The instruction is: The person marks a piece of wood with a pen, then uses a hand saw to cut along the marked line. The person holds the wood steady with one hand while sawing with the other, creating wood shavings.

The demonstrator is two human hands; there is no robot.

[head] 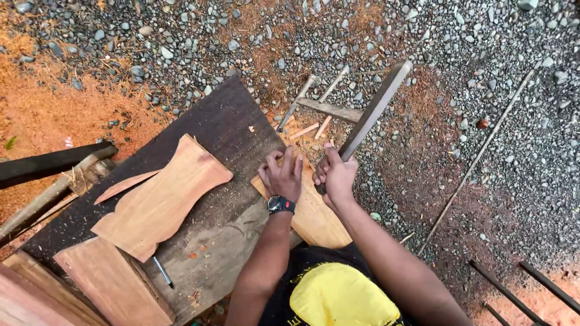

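Left hand (283, 175) pressing pale wooden board (314, 217) flat | right hand (335, 175) fisted round long dark machete blade (371, 115) | curved reddish cutout (163, 196) finished on dark workbench (223, 121); this board barely trimmed

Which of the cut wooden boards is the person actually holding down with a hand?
The pale tan board at the dark workbench's right edge, pressed under the left hand. The reddish curved board and the reddish rectangular board lie untouched farther left.

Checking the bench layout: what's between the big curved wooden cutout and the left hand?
In the head view, only bare dark bench board lies between the curved cutout and the left hand.
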